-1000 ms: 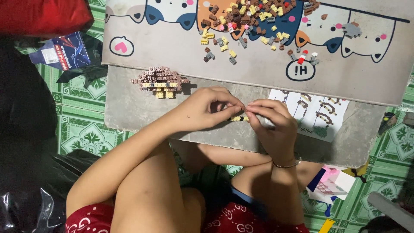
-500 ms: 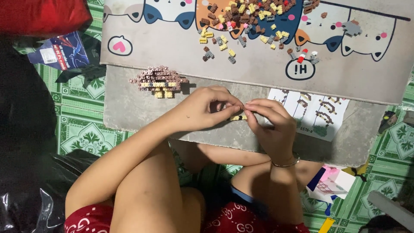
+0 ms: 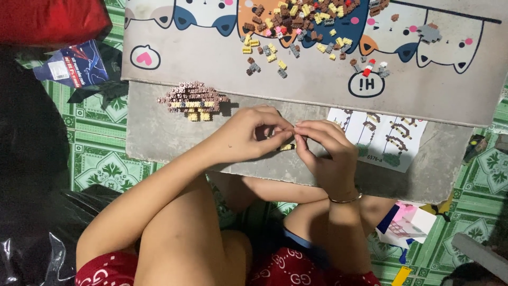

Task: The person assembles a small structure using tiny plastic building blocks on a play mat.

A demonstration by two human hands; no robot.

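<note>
My left hand (image 3: 247, 133) and my right hand (image 3: 324, 150) meet over the grey mat (image 3: 159, 132), fingertips pinched together on a small yellow-and-dark brick piece (image 3: 286, 146). Most of that piece is hidden by my fingers. To the left lies a part-built brown and yellow brick model (image 3: 194, 100), apart from both hands. A heap of loose small bricks (image 3: 296, 24) in brown, yellow, grey and pink is spread on the cat-patterned mat (image 3: 434, 90) at the far side. A printed instruction sheet (image 3: 381, 139) lies just right of my right hand.
A red cushion (image 3: 50, 20) and a blue packet (image 3: 74, 63) sit at the upper left. Black plastic (image 3: 29, 233) lies at the left. A small box and coloured papers (image 3: 407, 225) rest on the green patterned floor (image 3: 106, 159) at the lower right. My knees fill the foreground.
Both hands stay together on the small piece; the fingers have shifted slightly. The view has drifted a little. Nothing else has moved.
</note>
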